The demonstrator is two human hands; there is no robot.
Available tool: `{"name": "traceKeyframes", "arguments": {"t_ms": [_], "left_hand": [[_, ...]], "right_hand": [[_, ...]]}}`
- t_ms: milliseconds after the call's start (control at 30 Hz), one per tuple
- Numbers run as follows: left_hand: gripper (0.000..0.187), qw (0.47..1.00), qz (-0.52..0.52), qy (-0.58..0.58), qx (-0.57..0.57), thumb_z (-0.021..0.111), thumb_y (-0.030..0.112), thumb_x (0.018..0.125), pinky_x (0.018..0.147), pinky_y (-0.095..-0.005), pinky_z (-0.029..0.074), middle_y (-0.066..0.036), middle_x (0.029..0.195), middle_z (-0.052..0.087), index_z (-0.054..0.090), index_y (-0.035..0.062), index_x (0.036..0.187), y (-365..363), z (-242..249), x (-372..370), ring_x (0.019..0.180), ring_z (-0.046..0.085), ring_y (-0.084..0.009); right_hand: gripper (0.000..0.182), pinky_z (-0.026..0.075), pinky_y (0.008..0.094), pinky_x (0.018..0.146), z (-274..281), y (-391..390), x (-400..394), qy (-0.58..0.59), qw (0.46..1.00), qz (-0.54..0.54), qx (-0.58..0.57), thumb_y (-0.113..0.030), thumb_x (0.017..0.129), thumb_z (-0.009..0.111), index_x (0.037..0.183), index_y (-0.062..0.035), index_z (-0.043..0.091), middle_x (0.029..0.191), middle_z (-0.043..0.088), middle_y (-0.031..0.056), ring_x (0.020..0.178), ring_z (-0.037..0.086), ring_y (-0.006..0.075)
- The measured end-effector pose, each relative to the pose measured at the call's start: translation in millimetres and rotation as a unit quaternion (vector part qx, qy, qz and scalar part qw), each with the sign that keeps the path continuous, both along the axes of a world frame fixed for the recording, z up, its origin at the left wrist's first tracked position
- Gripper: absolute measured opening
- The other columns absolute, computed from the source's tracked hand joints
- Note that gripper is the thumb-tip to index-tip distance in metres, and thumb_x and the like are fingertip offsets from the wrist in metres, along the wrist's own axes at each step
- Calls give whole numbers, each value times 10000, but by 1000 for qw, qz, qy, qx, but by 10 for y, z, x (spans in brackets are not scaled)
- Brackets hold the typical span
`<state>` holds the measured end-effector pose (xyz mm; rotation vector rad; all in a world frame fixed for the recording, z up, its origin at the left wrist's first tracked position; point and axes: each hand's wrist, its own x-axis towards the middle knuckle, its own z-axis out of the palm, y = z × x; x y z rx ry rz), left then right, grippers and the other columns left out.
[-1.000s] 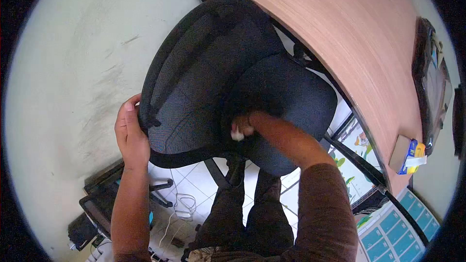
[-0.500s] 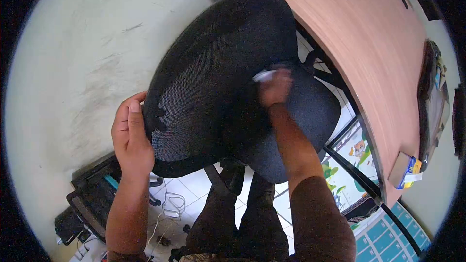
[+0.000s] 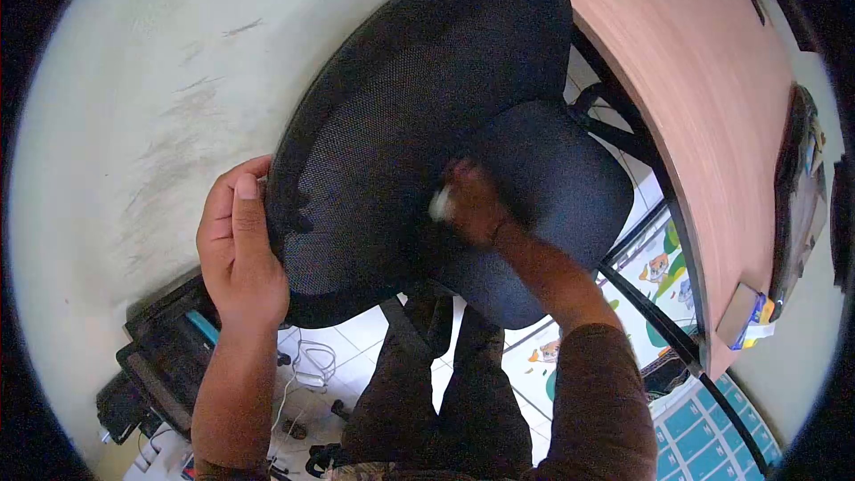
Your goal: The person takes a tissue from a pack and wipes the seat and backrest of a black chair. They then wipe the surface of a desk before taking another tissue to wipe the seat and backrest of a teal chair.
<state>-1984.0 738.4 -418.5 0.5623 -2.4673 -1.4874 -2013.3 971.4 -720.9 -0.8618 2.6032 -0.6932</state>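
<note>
A black office chair with a mesh backrest (image 3: 383, 125) and a dark padded seat (image 3: 570, 187) stands in front of me. My left hand (image 3: 239, 245) grips the left edge of the backrest, thumb on the near side and fingers wrapped behind. My right hand (image 3: 472, 200), blurred by motion, is closed on a white cloth (image 3: 441, 205) where the seat meets the backrest. Only a small pale part of the cloth shows beside the fingers.
A pale wall (image 3: 178, 107) with dark scuffs rises at the left. A wooden desk (image 3: 677, 62) curves along the right, a small box (image 3: 741, 316) at its near end. Black equipment (image 3: 169, 347) and white cables (image 3: 313, 365) lie low at the left.
My right hand has moved left and down with the cloth. The chair appears slightly higher and farther right in view. My left hand keeps its hold on the backrest edge.
</note>
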Motion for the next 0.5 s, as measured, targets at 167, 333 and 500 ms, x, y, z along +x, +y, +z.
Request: {"name": "traceKeyframes", "arguments": {"t_ms": [167,333,500], "left_hand": [[361,997,23,4,72,401,228,1081,838,-232,460,-69,989,669,613,-57,1150,36,9,-15,889,592,-97],[381,1000,11,9,2,392,247,1085,776,-221,467,-66,952,673,615,-55,1148,46,26,2,842,592,-82],[409,1000,9,-15,7,411,293,1074,869,-248,441,-66,1034,664,626,-43,1168,-12,28,32,934,586,-114]], "right_hand": [[428,469,487,947,-227,367,383,-46,989,-61,-127,-242,856,624,1188,24,568,1182,583,264,1085,589,408],[305,445,491,964,-259,700,273,41,939,-332,77,-181,832,630,1077,-7,580,1207,576,273,1056,571,402],[426,417,467,1055,-118,539,1426,-230,951,195,-70,-136,777,654,1181,-15,599,1277,571,238,1190,544,385]]}}
